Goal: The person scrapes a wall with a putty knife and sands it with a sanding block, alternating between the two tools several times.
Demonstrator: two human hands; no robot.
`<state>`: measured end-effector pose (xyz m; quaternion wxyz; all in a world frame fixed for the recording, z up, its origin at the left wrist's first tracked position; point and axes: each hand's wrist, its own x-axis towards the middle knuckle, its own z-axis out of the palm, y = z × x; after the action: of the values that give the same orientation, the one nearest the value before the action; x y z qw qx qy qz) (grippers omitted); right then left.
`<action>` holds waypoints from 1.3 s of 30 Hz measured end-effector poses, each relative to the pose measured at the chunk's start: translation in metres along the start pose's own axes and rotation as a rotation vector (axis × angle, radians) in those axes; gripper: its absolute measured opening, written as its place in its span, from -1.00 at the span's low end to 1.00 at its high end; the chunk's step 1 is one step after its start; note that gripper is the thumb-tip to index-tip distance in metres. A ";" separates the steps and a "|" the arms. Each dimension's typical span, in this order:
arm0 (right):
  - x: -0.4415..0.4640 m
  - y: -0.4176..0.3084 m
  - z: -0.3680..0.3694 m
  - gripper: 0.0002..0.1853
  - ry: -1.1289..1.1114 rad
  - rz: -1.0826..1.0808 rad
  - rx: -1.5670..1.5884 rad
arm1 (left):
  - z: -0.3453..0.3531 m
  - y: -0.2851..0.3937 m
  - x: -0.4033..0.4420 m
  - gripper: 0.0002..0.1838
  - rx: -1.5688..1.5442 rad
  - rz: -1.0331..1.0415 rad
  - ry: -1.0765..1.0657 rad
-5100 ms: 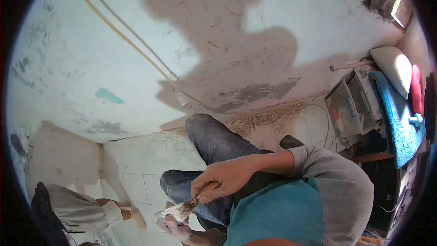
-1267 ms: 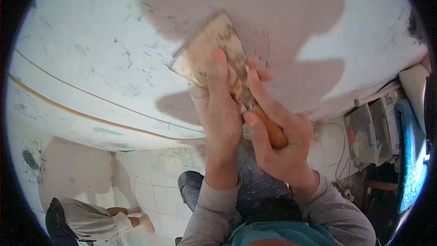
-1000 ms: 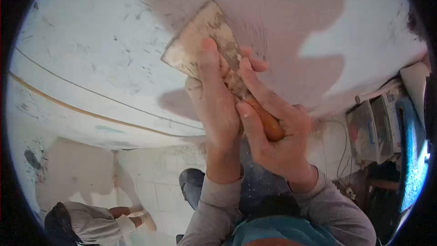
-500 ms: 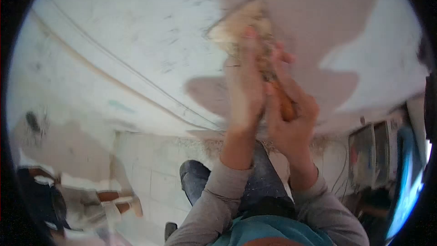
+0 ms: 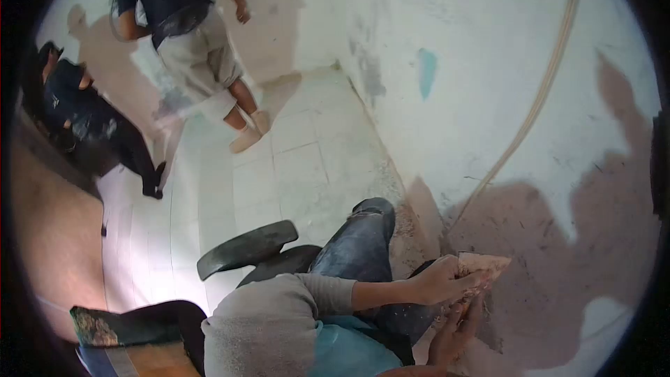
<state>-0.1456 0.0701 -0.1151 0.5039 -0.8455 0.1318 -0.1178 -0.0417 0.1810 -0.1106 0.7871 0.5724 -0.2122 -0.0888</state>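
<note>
At the lower right, both my hands are together on a scraper (image 5: 488,264) with a triangular, plaster-smeared blade, close to the wall. My left hand (image 5: 438,282) is closed on it, fingers pressed along the blade. Just below, my right hand (image 5: 453,335) is closed round its lower part; the handle is hidden here. A greyish flat shape (image 5: 493,328) beside my right fingers is too unclear to tell apart from shadow.
The stained white wall (image 5: 474,91) carries a pale cable (image 5: 551,73) and a blue-green smear (image 5: 427,73). Two people, one in light shorts (image 5: 199,49) and one in dark clothes (image 5: 98,115), stand on the tiled floor (image 5: 300,132). A dark chair armrest (image 5: 248,246) is at my left.
The view has swung left, bringing the two people and chair armrest into sight. My hands, still on the scraper, now appear lower right instead of up against the wall in the middle.
</note>
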 end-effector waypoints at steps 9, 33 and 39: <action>-0.011 -0.046 0.011 -0.58 -0.288 0.010 -0.055 | -0.044 0.057 -0.035 -0.51 0.044 -0.001 0.078; -0.008 -0.126 0.072 -0.65 -0.426 -0.061 0.255 | -0.116 0.071 -0.111 -0.50 -0.475 -0.202 0.190; -0.001 -0.106 0.033 -0.74 -0.284 0.058 0.392 | -0.104 0.068 -0.107 -0.74 -0.057 -0.210 -0.109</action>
<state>-0.1247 0.1465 -0.0370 0.6748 -0.7356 0.0585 -0.0068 -0.0992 0.3341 -0.0985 0.7767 0.5631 -0.1909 -0.2079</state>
